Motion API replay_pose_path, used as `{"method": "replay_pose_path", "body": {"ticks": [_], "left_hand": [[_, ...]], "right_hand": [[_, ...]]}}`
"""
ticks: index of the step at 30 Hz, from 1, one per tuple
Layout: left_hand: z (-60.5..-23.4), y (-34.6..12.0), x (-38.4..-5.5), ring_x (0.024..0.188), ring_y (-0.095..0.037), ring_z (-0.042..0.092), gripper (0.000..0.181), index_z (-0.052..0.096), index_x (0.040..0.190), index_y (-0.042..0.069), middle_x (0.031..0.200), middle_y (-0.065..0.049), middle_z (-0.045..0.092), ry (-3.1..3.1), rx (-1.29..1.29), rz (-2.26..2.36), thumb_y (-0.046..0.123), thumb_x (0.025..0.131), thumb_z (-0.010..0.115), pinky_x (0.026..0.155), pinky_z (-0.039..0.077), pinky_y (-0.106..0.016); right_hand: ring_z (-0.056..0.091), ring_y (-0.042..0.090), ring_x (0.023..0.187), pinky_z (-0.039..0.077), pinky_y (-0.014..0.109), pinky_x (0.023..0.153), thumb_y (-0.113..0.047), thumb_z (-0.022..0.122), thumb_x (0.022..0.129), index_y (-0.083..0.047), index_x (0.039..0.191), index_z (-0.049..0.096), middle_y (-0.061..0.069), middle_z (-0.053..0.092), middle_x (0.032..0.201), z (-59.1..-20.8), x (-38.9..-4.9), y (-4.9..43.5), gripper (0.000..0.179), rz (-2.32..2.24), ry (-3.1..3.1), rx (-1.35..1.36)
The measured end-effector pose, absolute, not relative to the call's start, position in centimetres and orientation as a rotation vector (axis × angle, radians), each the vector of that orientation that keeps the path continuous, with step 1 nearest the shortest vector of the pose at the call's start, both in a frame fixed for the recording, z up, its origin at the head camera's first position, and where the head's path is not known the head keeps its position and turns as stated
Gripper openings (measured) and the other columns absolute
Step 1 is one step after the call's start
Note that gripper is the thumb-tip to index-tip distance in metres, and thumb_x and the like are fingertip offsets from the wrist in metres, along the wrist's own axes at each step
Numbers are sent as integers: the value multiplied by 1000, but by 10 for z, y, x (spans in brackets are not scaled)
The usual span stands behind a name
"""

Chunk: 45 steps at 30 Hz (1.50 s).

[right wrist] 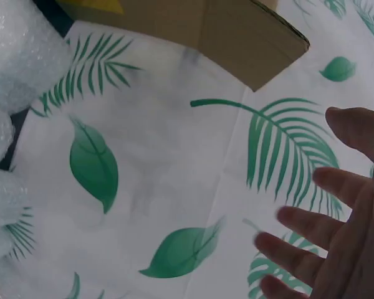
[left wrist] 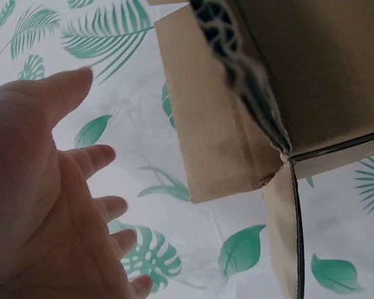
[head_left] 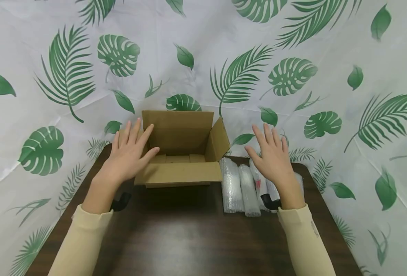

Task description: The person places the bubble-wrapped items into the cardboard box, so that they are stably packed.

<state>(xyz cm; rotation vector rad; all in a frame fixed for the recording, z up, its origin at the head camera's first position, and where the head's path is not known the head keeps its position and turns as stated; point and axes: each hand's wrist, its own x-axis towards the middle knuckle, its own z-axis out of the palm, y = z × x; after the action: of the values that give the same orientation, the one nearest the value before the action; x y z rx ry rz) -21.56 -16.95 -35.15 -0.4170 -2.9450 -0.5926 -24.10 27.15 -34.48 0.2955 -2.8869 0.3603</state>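
Note:
An open cardboard box (head_left: 179,172) stands at the back of the dark table, its flaps spread and its visible inside bare. My left hand (head_left: 127,157) is raised at the box's left side, fingers straight and spread, overlapping the left flap in the head view. In the left wrist view that hand (left wrist: 68,187) appears apart from the box's cardboard flap (left wrist: 206,124). My right hand (head_left: 270,157), also with fingers spread, hovers over several bubble-wrapped bundles (head_left: 231,188) lying right of the box. Nothing is in either palm; the right wrist view shows the right hand (right wrist: 336,218) against the patterned cloth.
The dark wooden table (head_left: 176,237) has rounded far corners. Behind it hangs a white cloth (head_left: 203,50) printed with green leaves. Black wrist straps (head_left: 122,202) show by both sleeves. Bubble wrap (right wrist: 25,56) fills the left edge of the right wrist view.

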Motion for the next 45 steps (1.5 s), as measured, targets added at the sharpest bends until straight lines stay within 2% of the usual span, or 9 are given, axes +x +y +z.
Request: {"method": "replay_pose_path", "body": {"ticks": [4,6,16,20,23,28,33,37,45], "left_hand": [[-356,-175,-212,167,-44,-10,88,9,176,20,182,-18,-6,-2947,-383,-676,63,109,48,128,-2,-75],[-359,-178,-209,167,-45,-7,93,6,176,20,182,-20,-2,-2939,-353,-738,68,107,47,127,0,-75],[-386,-183,-199,166,-49,0,103,3,176,20,180,-24,4,-2967,-252,-927,77,103,47,126,0,-78],[-400,-184,-195,164,-53,5,105,5,176,18,178,-29,8,-3006,-180,-914,80,101,46,123,-3,-80],[-412,-186,-194,164,-54,4,106,5,175,15,177,-31,7,-3027,-125,-917,81,101,43,121,-6,-82],[-430,-183,-197,164,-55,-5,111,3,175,13,177,-33,-3,-3031,-74,-995,82,99,47,121,-9,-82],[-441,-180,-201,164,-55,-7,115,1,175,14,177,-32,-8,-3003,-48,-1043,83,97,50,123,-5,-81],[-447,-183,-203,165,-52,-11,117,-3,175,13,178,-29,-12,-2972,-52,-1094,81,97,52,124,-5,-79],[-456,-185,-208,166,-50,-10,122,-8,174,10,178,-27,-12,-2932,-85,-1140,80,97,56,126,-4,-76]], "right_hand": [[39,48,155,31,73,121,-60,45,111,-22,171,32,18,37,173,-353,-241,277,72,428,-2867,295],[48,47,149,40,71,115,-59,45,112,-16,167,41,19,49,165,-362,-239,281,70,475,-2880,275],[72,40,117,58,60,90,-47,59,110,-10,153,59,18,70,141,-439,-222,275,57,570,-2972,167],[75,36,111,59,58,86,-46,62,108,-9,152,59,17,73,134,-468,-213,263,58,618,-3036,113],[73,38,117,58,61,92,-47,63,106,-8,154,57,19,72,136,-484,-208,254,62,655,-3086,84],[65,44,132,54,69,99,-51,62,105,-11,161,47,22,64,148,-503,-205,246,70,661,-3121,-57],[64,49,132,53,72,97,-59,58,105,-14,167,35,26,60,152,-511,-210,241,80,619,-3135,-164],[65,50,129,53,71,97,-65,57,103,-16,168,32,26,60,151,-514,-217,232,85,583,-3128,-177],[60,52,134,49,74,101,-57,58,104,-16,170,28,28,51,159,-516,-226,215,83,641,-3160,-212]]}}
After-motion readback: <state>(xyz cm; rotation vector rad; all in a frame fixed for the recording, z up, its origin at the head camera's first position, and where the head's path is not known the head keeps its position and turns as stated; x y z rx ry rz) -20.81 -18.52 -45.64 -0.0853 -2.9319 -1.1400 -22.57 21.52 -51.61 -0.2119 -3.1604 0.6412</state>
